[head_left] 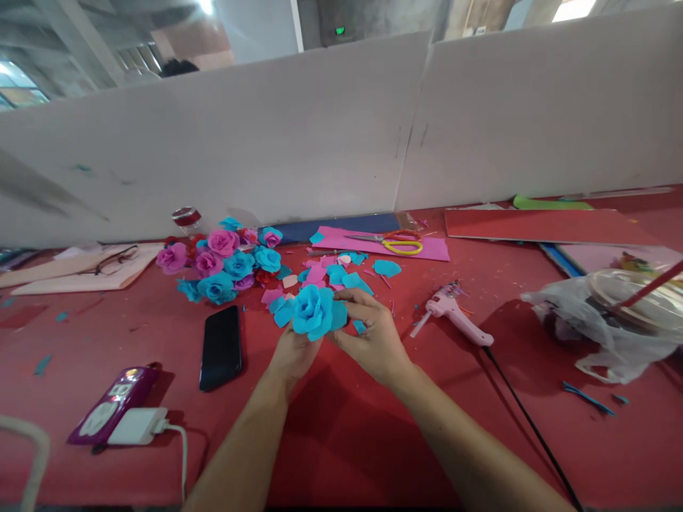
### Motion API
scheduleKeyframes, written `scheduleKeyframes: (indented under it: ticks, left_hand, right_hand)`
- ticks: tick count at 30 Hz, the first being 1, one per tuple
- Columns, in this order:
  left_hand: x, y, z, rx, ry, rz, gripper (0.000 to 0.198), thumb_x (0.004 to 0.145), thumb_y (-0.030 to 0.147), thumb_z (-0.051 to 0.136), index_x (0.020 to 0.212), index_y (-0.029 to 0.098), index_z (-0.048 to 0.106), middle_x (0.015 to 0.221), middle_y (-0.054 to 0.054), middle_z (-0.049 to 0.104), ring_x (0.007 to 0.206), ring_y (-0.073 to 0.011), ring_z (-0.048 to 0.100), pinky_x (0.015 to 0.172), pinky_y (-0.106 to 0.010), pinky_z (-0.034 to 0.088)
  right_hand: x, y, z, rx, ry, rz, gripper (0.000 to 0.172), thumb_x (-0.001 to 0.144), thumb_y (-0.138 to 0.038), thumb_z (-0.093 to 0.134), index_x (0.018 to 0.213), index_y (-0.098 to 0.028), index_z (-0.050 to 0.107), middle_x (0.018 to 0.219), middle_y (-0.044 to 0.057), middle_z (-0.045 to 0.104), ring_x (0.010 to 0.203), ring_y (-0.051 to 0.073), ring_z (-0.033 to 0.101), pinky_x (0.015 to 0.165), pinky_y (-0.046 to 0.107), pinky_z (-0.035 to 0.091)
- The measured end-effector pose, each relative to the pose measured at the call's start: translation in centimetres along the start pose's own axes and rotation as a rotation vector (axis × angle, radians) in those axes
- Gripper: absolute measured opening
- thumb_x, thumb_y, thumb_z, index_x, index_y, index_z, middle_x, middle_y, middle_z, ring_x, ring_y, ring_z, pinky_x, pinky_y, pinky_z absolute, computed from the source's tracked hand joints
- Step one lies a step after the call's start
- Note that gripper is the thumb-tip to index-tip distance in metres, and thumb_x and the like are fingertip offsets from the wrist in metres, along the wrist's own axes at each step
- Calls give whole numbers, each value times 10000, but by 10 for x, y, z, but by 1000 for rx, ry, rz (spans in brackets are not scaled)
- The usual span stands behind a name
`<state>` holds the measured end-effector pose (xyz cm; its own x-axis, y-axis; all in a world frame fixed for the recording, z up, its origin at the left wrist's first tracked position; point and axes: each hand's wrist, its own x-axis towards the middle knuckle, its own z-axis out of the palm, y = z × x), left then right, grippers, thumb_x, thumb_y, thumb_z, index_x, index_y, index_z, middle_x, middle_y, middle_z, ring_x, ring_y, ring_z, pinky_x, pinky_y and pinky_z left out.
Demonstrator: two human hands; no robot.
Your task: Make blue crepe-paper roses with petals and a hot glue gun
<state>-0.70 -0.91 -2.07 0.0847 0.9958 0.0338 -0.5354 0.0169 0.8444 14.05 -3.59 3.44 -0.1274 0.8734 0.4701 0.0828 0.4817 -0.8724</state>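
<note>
A blue paper rose (312, 311) is held up in front of me, over the red table. My left hand (297, 353) is closed around its underside, with most of the fingers hidden behind the bloom. At the rose's right side, my right hand (376, 331) pinches a blue paper petal (338, 314) against the flower. Just behind the rose lie loose blue petals (356, 282) and pink petals (316, 273). To the right rests a pink glue gun (459, 316), its nozzle pointing left.
Finished paper roses (221, 263) cluster at the back left. Scissors (403, 244) lie on pink paper (435, 248). A black phone (221, 348) and a purple power strip (118, 402) sit left; a plastic bag (602, 348) is at right. A white partition (331, 142) stands behind.
</note>
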Motion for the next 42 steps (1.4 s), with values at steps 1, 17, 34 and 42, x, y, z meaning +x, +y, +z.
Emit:
scheduleKeyframes:
  ticks: [1,17,34,42]
  left_hand:
    - [0,1,1,-3,2,-9,233,562,275,814,679,223,620,697,33,634,642,-120,573,687,-272,511]
    - [4,9,13,-112,-58,17,220,619,198,774,812,222,671,880,2,674,834,-153,598,790,-300,479]
    - [-9,0,24,-344,-53,-398,88,788,75,568,745,150,554,583,49,439,457,-56,360,497,-210,386]
    - [-9,6,22,-304,-91,-427,82,778,75,568,716,126,585,581,18,462,459,-59,365,477,-203,336]
  right_hand:
    - [0,0,0,-3,-14,1,54,734,-180,658,688,-207,668,973,45,606,842,158,590,748,305,495]
    - [8,-1,-6,314,-124,228,178,770,-178,553,876,-215,691,804,10,624,772,145,582,767,318,485]
    - [8,36,5,211,235,408,455,604,-297,766,941,-217,471,877,-17,573,686,109,569,649,264,480]
    - [12,35,-5,393,202,424,464,579,-270,780,950,-230,505,795,-38,590,737,118,578,690,259,467]
